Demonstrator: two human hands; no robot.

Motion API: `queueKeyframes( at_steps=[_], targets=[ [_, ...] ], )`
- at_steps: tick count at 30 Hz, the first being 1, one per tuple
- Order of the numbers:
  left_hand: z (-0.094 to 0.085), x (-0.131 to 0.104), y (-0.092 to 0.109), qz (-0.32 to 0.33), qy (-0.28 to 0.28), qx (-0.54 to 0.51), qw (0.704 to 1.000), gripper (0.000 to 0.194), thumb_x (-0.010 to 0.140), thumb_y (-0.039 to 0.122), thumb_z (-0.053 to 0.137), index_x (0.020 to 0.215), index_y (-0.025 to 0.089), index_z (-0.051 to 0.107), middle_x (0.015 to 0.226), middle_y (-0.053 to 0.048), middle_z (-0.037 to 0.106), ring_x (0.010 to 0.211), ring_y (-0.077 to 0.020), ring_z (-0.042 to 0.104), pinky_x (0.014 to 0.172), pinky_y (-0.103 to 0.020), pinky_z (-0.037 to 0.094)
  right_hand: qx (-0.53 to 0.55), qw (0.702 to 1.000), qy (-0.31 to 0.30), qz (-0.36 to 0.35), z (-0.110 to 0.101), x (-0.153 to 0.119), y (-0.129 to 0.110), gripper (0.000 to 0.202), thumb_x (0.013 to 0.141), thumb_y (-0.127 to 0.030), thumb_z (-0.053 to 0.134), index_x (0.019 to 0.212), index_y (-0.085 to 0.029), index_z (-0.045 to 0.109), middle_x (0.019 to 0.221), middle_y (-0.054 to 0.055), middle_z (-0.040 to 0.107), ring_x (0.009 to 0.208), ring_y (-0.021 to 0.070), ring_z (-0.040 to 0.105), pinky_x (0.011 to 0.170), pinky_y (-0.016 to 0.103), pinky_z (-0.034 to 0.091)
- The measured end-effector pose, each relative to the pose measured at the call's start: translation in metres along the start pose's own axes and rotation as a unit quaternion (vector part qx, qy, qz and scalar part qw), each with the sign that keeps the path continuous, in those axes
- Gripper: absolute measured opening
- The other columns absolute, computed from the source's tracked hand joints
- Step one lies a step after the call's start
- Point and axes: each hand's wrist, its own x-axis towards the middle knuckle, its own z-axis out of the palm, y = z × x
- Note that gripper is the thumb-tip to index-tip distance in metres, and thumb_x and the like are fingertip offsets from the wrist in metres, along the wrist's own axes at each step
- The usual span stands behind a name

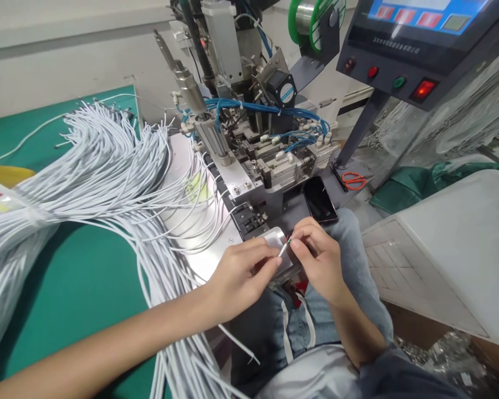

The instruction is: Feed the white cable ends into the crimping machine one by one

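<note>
A white cable (283,250) is pinched near its end between the thumb and fingers of my left hand (245,271). Thin coloured wires (289,240), red and green among them, stick out of its stripped tip. My right hand (318,256) has its thumb and fingertips closed on these wires. Both hands are close together over my lap, beside the metal front plate (275,237) of the machine. A big bundle of white cables (108,188) fans out to the left, and several of its ends lead to the machine's black slotted holder (249,220).
The soldering-type machine (270,155) with blue air hoses stands ahead. A control panel (399,50) rises at right, a solder-like wire spool (310,22) behind. A phone (319,198) and orange-handled scissors (353,180) lie near the machine. A white bin (453,238) stands right; a green mat (95,288) covers the left table.
</note>
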Motion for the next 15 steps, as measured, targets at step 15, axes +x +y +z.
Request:
queueKeyframes(
  at_steps=[15],
  targets=[
    [-0.025, 0.013, -0.019, 0.038, -0.078, 0.212, 0.973, 0.024, 0.090, 0.016, 0.037, 0.084, 0.011, 0.060, 0.073, -0.004, 0.050, 0.059, -0.0101, 0.049, 0.053, -0.021, 0.040, -0.063, 0.991, -0.099, 0.065, 0.009, 0.036, 0.006, 0.010, 0.082, -0.018, 0.050, 0.072, -0.017, 0.054, 0.073, 0.000, 0.051, 0.064, 0.0095, 0.049, 0.053, 0.021, 0.037]
  ],
)
